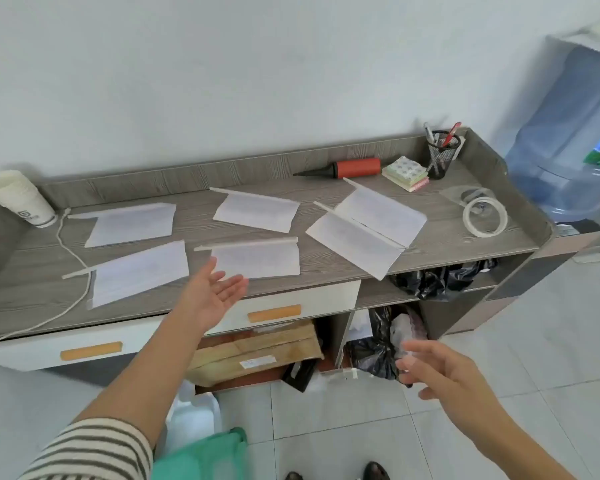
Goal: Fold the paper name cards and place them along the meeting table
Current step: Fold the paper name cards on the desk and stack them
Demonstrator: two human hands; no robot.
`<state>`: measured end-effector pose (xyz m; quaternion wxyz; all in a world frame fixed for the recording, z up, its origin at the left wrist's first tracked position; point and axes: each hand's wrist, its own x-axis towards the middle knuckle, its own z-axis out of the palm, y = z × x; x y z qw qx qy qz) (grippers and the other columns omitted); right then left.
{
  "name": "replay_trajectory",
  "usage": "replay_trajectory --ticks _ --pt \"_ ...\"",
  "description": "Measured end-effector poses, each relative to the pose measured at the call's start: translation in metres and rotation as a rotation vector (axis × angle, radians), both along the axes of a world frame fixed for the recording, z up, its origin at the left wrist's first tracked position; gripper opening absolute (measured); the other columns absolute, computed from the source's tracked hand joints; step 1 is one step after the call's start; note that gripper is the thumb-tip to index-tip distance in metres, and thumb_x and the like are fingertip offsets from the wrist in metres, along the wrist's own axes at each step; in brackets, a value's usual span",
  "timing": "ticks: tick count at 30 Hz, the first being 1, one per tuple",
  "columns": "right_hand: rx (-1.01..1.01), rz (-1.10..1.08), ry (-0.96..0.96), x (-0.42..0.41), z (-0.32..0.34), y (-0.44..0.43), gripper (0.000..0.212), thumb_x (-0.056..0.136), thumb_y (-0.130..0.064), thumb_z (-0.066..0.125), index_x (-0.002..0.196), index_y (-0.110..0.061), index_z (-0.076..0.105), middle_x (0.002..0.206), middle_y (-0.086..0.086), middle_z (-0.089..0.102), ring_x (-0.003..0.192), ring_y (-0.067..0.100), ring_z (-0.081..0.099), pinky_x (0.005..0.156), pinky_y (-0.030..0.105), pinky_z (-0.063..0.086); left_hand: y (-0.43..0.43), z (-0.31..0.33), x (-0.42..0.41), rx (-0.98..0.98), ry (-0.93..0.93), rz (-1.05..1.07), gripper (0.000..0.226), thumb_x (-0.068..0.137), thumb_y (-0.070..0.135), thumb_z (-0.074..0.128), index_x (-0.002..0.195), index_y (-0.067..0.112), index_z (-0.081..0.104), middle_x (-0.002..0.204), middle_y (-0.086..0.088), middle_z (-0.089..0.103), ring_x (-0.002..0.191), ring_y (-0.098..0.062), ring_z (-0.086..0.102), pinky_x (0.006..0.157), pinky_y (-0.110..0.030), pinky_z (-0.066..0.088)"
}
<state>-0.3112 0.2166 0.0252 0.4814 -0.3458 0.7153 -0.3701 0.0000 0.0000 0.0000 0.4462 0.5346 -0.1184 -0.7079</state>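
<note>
Several folded white paper name cards lie on the grey wooden table (pixel 326 278): one at the back left (pixel 132 225), one at the front left (pixel 139 271), one in the back middle (pixel 255 213), one in the front middle (pixel 257 259), and two overlapping at the right (pixel 364 230). My left hand (pixel 212 296) is open, palm up, at the table's front edge just below the front middle card, touching nothing. My right hand (pixel 437 372) is open and blurred, lower right, in front of the shelves, holding nothing.
A stack of paper cups (pixel 18 199) and a white cable (pixel 73 251) sit at the left. A red pump (pixel 350 168), sticky notes (pixel 406 174), a pen holder (pixel 442 154) and tape rolls (pixel 484 214) are at the right. A water bottle (pixel 568 140) stands beyond the table. Bags and boxes fill the shelves below.
</note>
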Motion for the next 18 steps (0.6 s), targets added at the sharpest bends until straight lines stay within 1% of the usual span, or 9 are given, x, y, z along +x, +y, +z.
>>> replay_trajectory --ticks 2,4,7,9,11,12,14,16,18 --pt "-0.001 -0.009 -0.011 -0.001 0.002 0.000 0.016 0.090 -0.016 0.063 0.105 -0.021 0.067 0.086 0.000 0.077 0.078 0.015 0.073 0.066 0.029 0.050 -0.023 0.004 -0.001 0.024 0.007 0.089 0.059 0.093 0.038 0.056 0.135 0.003 0.035 0.122 -0.026 0.056 0.108 -0.038 0.061 0.086 -0.041 0.053" --pt "0.006 -0.016 -0.002 -0.005 0.001 0.002 0.016 0.090 -0.017 0.064 0.104 -0.022 0.067 0.086 0.000 0.077 0.078 0.014 0.073 0.065 0.028 0.050 -0.044 0.008 -0.003 0.038 0.016 0.143 0.056 0.095 0.036 0.053 0.136 0.004 0.033 0.125 -0.025 0.055 0.108 -0.038 0.061 0.084 -0.040 0.053" --pt "0.000 -0.028 0.010 -0.010 -0.002 0.005 0.015 0.089 -0.015 0.064 0.103 -0.021 0.067 0.082 0.000 0.076 0.078 0.014 0.072 0.063 0.026 0.050 -0.060 0.005 -0.005 0.052 -0.033 0.165 0.024 0.099 0.021 0.044 0.115 0.004 0.041 0.133 -0.023 0.053 0.116 -0.036 0.059 0.082 -0.038 0.051" --pt "0.002 -0.025 0.006 -0.013 -0.003 0.005 0.015 0.089 -0.013 0.064 0.103 -0.020 0.067 0.083 0.002 0.076 0.078 0.016 0.072 0.062 0.026 0.050 -0.065 0.005 -0.004 0.041 -0.068 0.150 0.014 0.099 0.011 0.040 0.108 0.002 0.045 0.135 -0.023 0.052 0.120 -0.036 0.057 0.083 -0.035 0.051" --pt "0.006 -0.017 0.004 -0.015 -0.005 0.003 0.016 0.089 -0.013 0.064 0.103 -0.020 0.067 0.085 0.004 0.076 0.079 0.018 0.072 0.063 0.028 0.050 -0.064 0.007 -0.001 0.029 -0.073 0.132 0.013 0.098 0.006 0.039 0.107 0.001 0.046 0.129 -0.024 0.055 0.116 -0.036 0.058 0.079 -0.033 0.052" --pt "0.007 -0.008 0.009 -0.017 -0.006 0.001 0.016 0.090 -0.013 0.064 0.104 -0.020 0.067 0.085 0.003 0.077 0.079 0.017 0.072 0.063 0.028 0.050 -0.061 0.010 0.000 0.020 -0.060 0.124 0.013 0.097 0.004 0.039 0.107 0.000 0.046 0.124 -0.023 0.056 0.109 -0.035 0.061 0.076 -0.033 0.052" --pt "0.005 0.033 0.034 -0.019 -0.006 -0.009 0.015 0.090 -0.015 0.064 0.104 -0.021 0.066 0.083 0.001 0.077 0.077 0.013 0.072 0.063 0.027 0.050 -0.052 0.014 0.001 -0.032 -0.025 0.098 0.011 0.096 -0.001 0.039 0.100 0.001 0.049 0.117 -0.022 0.056 0.093 -0.032 0.061 0.083 -0.037 0.051" --pt "-0.019 0.094 0.083 -0.019 -0.003 -0.026 0.014 0.090 -0.018 0.064 0.103 -0.022 0.067 0.080 -0.003 0.076 0.073 0.007 0.071 0.065 0.026 0.050 -0.041 0.019 0.000 -0.096 0.003 0.064 0.014 0.095 -0.005 0.039 0.097 0.003 0.051 0.111 -0.020 0.060 0.092 -0.031 0.061 0.093 -0.041 0.048" --pt "-0.075 0.168 0.146 -0.016 0.005 -0.051 0.012 0.090 -0.020 0.063 0.102 -0.023 0.067 0.080 -0.006 0.076 0.072 0.004 0.070 0.070 0.027 0.052 -0.030 0.022 -0.002 -0.158 0.010 0.031 0.020 0.096 -0.005 0.038 0.102 0.007 0.052 0.108 -0.018 0.064 0.095 -0.031 0.063 0.089 -0.041 0.052"
